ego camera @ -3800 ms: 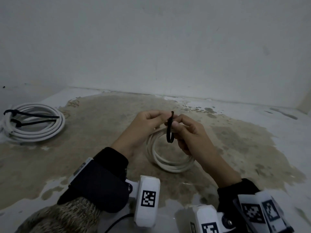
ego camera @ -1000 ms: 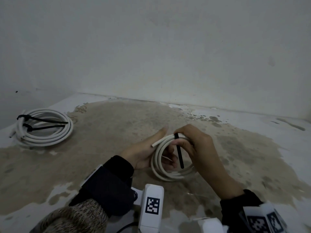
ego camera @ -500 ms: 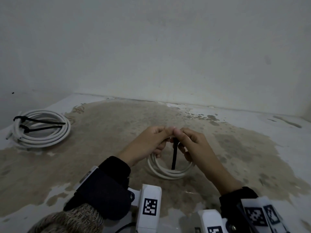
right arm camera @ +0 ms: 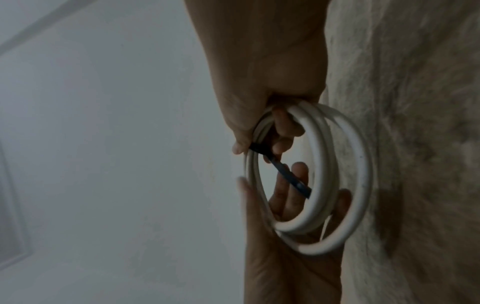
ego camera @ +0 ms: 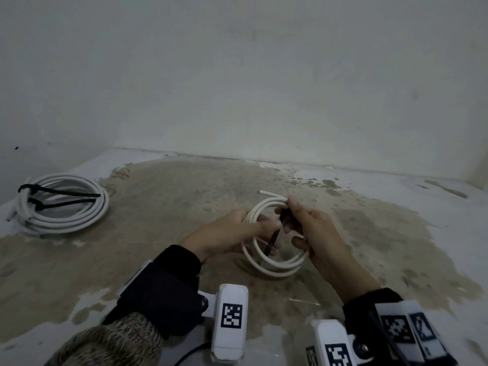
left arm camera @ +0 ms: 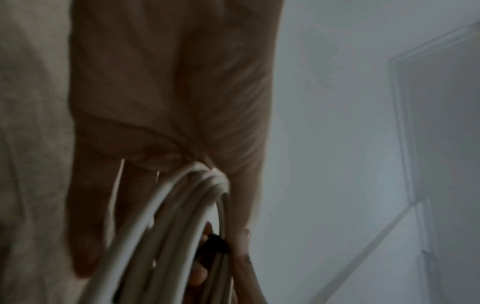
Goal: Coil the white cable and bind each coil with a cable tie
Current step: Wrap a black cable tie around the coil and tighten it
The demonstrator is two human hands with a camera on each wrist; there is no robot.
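A small white cable coil is held tilted above the stained floor, one cut end sticking out at its top. My left hand holds the coil's left side between thumb and fingers; the left wrist view shows the strands seated in the crook of the thumb. My right hand pinches a black cable tie wrapped over the coil's top, other fingers curled through the ring. The tie's tail hangs across the opening of the coil.
A second, larger white coil lies on the floor at far left, bound with two black ties. The wall meets the floor just behind the hands. Wrist cameras with square markers fill the bottom edge.
Half a second ago both hands met at the coil's top. Now my left hand has shifted to the coil's left side, and the coil is raised and tilted, with its cut end showing.
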